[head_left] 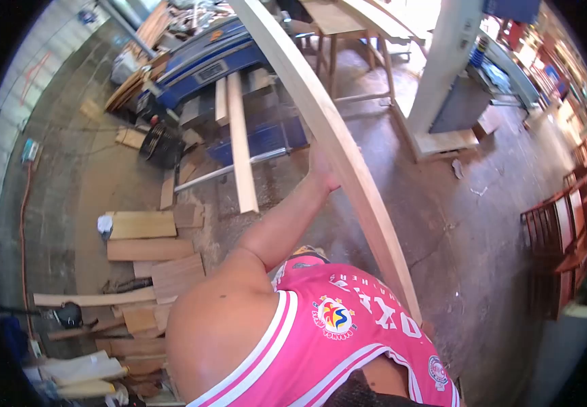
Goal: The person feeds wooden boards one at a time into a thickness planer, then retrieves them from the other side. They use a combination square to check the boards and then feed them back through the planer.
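Observation:
A long pale wooden board [348, 152] slants from the top of the head view down to the front of my pink jersey [375, 312]. My left arm reaches forward, and my left hand [323, 168] is closed on the board's left side, with part of its fingers hidden behind the wood. At the board's lower end, a small patch of my right hand [428, 330] shows beside the jersey. Its fingers are hidden, so their grip does not show.
Ahead stands a blue table machine [202, 64] with narrow boards [240, 146] lying on it. Wood offcuts [149, 249] cover the floor at left. A pillar [443, 61] rises at right, a wooden table [334, 20] stands behind, and brown chairs [558, 224] line the right side.

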`<state>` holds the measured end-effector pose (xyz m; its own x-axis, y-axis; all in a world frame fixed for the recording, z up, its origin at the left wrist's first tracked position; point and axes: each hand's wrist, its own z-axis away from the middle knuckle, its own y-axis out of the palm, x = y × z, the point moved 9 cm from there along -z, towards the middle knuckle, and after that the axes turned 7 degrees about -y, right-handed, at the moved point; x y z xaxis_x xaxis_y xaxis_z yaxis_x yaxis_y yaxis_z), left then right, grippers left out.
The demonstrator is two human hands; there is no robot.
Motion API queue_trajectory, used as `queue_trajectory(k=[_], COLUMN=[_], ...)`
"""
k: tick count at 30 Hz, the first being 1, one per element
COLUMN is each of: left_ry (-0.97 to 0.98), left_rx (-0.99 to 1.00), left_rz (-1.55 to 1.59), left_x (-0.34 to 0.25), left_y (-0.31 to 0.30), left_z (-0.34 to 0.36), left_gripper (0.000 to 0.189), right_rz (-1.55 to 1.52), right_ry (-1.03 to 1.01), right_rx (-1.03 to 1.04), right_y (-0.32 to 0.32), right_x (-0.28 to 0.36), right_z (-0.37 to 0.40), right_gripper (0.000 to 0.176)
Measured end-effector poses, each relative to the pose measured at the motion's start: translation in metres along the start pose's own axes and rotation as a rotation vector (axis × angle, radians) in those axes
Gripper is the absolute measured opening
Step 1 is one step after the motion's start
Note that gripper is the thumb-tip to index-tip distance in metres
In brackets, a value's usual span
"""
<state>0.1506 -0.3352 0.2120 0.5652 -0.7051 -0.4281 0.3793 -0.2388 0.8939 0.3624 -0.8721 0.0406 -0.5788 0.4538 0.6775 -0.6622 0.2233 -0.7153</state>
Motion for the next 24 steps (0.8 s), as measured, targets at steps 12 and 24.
queue_trajectory(k=[12, 24], left_ry=[0.271, 0.084], left_rx=[-0.306, -0.561], left_rz=[0.080, -0.055], left_x=[-0.132, -0.209], left_y=[-0.195, -0.389], left_z=[0.163, 0.229], left_gripper=[0.083, 0.083], right_rz=[-0.117, -0.479], right_ry=[0.018, 0.320], right_rx=[0.364, 0.361], right_y=[0.114, 0.349], right_x=[0.108, 0.298], right_z=[0.029, 0.185], right_gripper=[0.074, 0.079])
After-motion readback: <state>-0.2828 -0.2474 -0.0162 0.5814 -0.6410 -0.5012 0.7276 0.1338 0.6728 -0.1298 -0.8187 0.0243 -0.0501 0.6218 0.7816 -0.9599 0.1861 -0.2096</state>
